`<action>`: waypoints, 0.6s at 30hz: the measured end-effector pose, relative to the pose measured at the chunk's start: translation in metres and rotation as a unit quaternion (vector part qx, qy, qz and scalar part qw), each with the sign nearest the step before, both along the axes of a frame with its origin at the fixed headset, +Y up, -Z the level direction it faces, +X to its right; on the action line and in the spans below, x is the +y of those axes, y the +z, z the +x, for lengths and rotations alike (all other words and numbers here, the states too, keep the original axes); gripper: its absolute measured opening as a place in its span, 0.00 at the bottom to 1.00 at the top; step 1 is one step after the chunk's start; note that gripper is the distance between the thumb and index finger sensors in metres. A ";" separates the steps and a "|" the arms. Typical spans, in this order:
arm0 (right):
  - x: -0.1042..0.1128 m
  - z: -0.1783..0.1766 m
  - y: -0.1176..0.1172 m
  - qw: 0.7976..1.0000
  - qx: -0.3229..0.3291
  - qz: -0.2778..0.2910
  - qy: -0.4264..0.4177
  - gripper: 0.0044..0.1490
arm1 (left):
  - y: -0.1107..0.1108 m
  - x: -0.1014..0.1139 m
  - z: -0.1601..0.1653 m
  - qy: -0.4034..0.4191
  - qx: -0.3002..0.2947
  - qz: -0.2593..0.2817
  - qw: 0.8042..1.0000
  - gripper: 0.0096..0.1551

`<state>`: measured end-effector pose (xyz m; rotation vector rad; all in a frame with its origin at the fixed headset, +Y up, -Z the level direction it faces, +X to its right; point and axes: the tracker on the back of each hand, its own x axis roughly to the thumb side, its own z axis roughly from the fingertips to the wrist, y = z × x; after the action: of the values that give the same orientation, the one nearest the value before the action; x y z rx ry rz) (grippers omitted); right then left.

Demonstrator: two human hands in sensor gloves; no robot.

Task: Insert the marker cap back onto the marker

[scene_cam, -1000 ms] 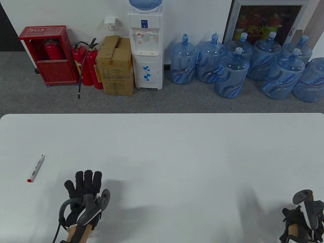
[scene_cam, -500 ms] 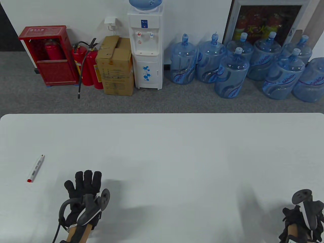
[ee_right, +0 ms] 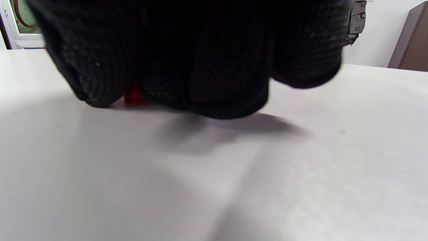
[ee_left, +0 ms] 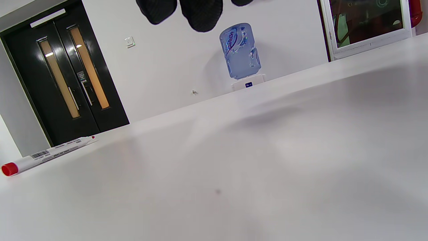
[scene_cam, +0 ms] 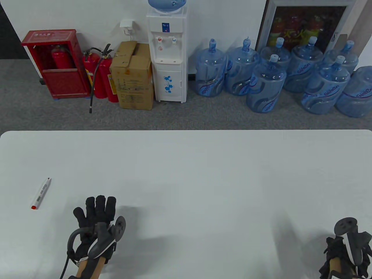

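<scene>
The white marker (scene_cam: 41, 193) lies on the table's left side, its red tip pointing away and its red end near me; it also shows in the left wrist view (ee_left: 46, 154). My left hand (scene_cam: 97, 205) lies flat with the fingers stretched out, empty, to the right of the marker and apart from it. My right hand (scene_cam: 343, 252) is at the bottom right corner with its fingers curled in. In the right wrist view the curled fingers (ee_right: 200, 67) close over a small red piece, the marker cap (ee_right: 133, 97), just above the table.
The white table (scene_cam: 186, 174) reaches the view's side edges. Beyond its far edge, on the floor, stand water bottles (scene_cam: 267, 84), a water dispenser (scene_cam: 168, 55), a cardboard box (scene_cam: 133, 75) and fire extinguishers (scene_cam: 101, 75).
My right hand has drifted slightly toward the near edge. The left hand and the marker have stayed where they were.
</scene>
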<state>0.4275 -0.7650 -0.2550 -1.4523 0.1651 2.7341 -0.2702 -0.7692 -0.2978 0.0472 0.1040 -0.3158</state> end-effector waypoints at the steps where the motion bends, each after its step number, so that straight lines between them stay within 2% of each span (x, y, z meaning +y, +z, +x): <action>1: 0.000 0.000 0.000 1.000 0.005 0.004 0.004 0.32 | 0.000 0.000 0.000 0.001 0.000 0.000 1.000 0.50; 4: 0.000 -0.002 0.000 1.000 0.014 0.009 0.010 0.31 | 0.000 0.000 0.000 0.002 0.001 0.000 1.000 0.50; 7: 0.002 -0.007 0.000 0.999 0.022 0.038 0.000 0.30 | 0.000 0.001 -0.001 0.003 0.001 0.000 1.000 0.49; 11: 0.013 -0.021 -0.003 0.994 0.033 0.088 -0.057 0.30 | 0.000 0.001 -0.001 0.003 0.000 -0.001 1.000 0.49; 18: 0.025 -0.070 -0.016 0.960 0.071 0.195 -0.188 0.29 | 0.001 0.002 -0.001 0.005 -0.004 0.000 1.000 0.49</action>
<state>0.3571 -0.7398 -0.2714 -1.0037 -0.0847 2.3837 -0.2712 -0.7676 -0.2971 0.0483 0.0963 -0.3046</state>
